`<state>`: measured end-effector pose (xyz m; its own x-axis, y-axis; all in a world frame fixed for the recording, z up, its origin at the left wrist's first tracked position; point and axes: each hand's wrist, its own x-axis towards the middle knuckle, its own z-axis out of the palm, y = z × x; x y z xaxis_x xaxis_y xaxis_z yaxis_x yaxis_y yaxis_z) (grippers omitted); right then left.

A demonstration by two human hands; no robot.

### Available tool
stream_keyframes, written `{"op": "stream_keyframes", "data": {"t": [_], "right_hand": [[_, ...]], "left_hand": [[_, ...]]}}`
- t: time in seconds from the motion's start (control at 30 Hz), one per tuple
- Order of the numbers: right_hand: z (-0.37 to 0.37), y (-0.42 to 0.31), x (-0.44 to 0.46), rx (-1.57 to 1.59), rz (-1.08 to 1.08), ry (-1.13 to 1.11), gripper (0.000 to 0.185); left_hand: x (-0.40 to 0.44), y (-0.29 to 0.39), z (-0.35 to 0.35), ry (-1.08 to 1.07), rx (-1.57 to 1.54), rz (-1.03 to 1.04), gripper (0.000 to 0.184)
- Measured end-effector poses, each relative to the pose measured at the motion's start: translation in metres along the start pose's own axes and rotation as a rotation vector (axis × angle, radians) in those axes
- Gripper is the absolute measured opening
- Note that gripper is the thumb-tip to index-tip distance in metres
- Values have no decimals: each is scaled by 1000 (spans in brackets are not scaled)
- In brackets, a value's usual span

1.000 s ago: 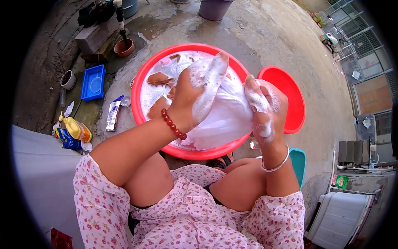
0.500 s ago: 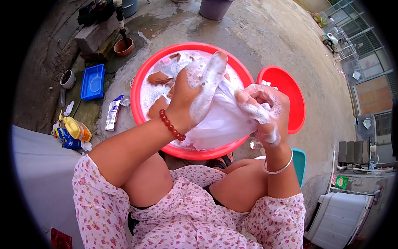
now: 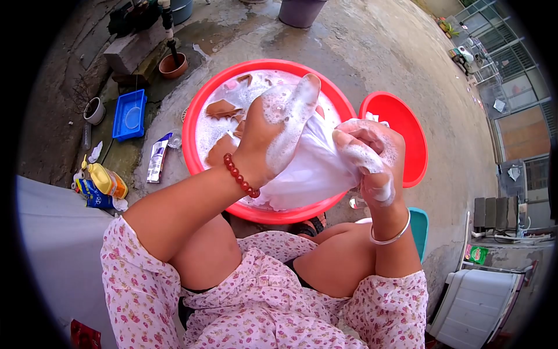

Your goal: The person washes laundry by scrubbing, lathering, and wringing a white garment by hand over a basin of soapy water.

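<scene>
The head camera faces down, basin [image 3: 279,217] near.

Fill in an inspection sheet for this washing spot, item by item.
Surface: concrete ground, with darker, damp-looking patches.
Job's things: white cloth stretched between the hands over the large red basin; suds and brown fabric inside it.
Clutter: blue tray, yellow jug and silver packet at left; smaller red basin at right.
Hands: left hand and right hand, both foamy, grip the white cloth; left fingers mostly hidden.
Cables: thin lines near the grey blocks; cannot tell whether cables.
Surroundings: purple bucket beyond the large red basin.
</scene>
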<state>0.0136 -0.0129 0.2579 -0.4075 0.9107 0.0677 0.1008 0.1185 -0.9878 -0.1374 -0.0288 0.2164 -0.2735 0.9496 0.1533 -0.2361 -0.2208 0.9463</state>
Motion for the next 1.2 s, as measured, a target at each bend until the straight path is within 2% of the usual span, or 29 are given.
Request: {"op": "stream_keyframes", "data": {"t": [0.1, 0.27, 0.33, 0.47, 0.6, 0.7, 0.77, 0.9, 1.0, 1.1, 1.2], "right_hand": [[-4, 4, 0, 2, -27, -43, 15], [-9, 6, 2, 183, -67, -144, 17], [-3, 6, 2, 135, -78, -82, 16], [-3, 2, 0, 7, -37, 3, 14], [-7, 8, 1, 26, -56, 44, 14], [-9, 9, 0, 25, -67, 53, 14], [-11, 12, 1, 103, -82, 9, 15], [-11, 11, 2, 77, -60, 5, 17], [-8, 10, 2, 77, -128, -1, 15], [-8, 7, 2, 52, -58, 33, 14], [-8, 8, 2, 39, -118, 10, 12]], "left_hand": [[2, 0, -3, -35, 3, -2, 40], [2, 2, -4, -24, 7, -50, 37], [3, 2, -6, -33, 29, -58, 37], [3, 4, -11, -182, 6, -67, 29], [1, 3, -14, -362, 61, -17, 20], [-1, 7, -11, -317, 5, -89, 19], [1, 11, -12, -302, 22, -87, 18], [1, 10, -12, -263, -4, -73, 18], [1, 8, -12, -242, -34, -100, 18], [1, 6, -11, -218, -6, -62, 19], [1, 5, -10, -197, 30, -46, 19]]}}
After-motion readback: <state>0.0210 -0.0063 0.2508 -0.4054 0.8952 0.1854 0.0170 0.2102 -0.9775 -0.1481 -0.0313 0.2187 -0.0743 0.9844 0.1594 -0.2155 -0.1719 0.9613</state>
